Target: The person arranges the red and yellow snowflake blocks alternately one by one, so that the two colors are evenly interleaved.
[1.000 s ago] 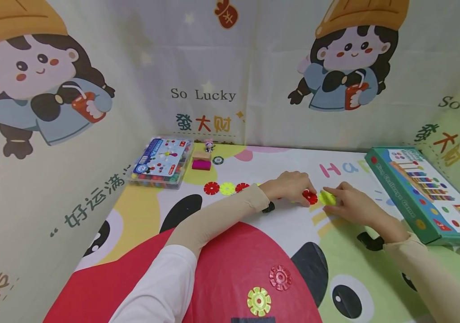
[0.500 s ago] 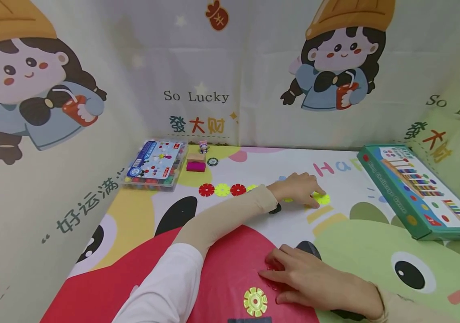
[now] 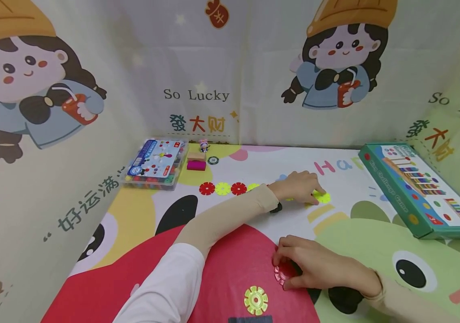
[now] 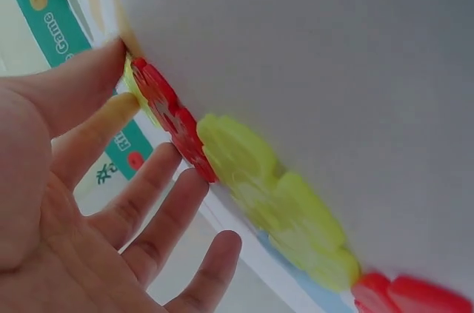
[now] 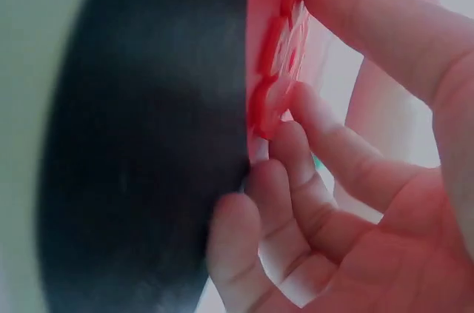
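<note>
A chain of red and yellow snowflake discs lies flat across the printed mat. My left hand rests on the chain's right end, its fingers fairly straight against a red disc and the yellow ones beside it. The end yellow disc shows past the fingertips. Nearer to me, my right hand pinches a loose clear red disc between thumb and fingers. The right wrist view shows that red disc edge-on against the mat. A loose yellow disc lies just left of it.
A clear plastic box of pieces stands at the back left, with a pink block and a small figurine next to it. A green game box lies along the right. Printed cloth walls close in three sides.
My right hand left the chain's end, came down to the near red disc and now pinches it, drawing it slightly right. The left hand stays on the chain.
</note>
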`<state>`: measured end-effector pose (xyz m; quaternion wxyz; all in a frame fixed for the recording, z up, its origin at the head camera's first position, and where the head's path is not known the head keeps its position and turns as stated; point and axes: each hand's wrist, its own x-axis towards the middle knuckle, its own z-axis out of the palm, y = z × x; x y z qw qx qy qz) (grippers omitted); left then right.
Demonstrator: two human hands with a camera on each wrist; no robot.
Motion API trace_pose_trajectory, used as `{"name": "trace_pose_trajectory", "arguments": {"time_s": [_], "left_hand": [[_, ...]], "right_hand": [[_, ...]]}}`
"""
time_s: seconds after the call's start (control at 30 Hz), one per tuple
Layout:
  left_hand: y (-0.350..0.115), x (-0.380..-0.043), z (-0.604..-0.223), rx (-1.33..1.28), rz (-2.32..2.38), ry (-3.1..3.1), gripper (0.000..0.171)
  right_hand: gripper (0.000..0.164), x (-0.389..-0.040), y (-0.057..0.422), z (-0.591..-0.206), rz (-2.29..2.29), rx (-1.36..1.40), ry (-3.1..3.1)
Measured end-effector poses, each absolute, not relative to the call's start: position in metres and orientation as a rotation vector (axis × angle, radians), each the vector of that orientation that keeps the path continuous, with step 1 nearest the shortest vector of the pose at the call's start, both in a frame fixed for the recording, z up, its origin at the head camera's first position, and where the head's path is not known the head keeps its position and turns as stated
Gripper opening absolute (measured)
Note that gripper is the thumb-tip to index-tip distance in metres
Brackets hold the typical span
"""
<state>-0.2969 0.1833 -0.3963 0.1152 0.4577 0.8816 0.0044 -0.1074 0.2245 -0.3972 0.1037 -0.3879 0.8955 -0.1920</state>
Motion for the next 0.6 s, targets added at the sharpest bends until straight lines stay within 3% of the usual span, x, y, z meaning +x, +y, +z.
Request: {"name": "trace_pose_trajectory", "arguments": {"time_s": [0.27, 0.6], "left_hand": [[0.184, -0.299, -0.396, 1.306, 0.092, 2.589, 0.041], [0.186, -0.300, -0.396, 1.305, 0.088, 2.611, 0.040]], "right_hand": [[0.033, -0.102, 0.222, -0.392, -0.632, -1.074, 2.582], [0.044, -0.103, 0.237, -0.387, -0.611, -1.125, 2.509]]}}
